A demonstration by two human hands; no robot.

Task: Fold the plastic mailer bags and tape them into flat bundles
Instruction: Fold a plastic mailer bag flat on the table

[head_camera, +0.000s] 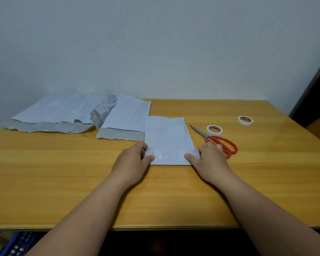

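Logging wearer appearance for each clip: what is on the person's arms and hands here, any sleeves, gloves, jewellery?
Both forearms are bare up to the frame's bottom edge; no sleeves show. The left hand and right hand are ungloved, with no visible rings, watch or wristband.

Right hand (pixel 210 157) is covering part of the red-handled steel scissors (pixel 222 143). Folded white plastic mailer (pixel 167 140) is overlapping the flat mailer (pixel 127 119) behind. Blue crate-like object (pixel 17 243) is running off the bottom-left edge, blurred. Print on the white tape rolls (pixel 214 129) is reading too small.
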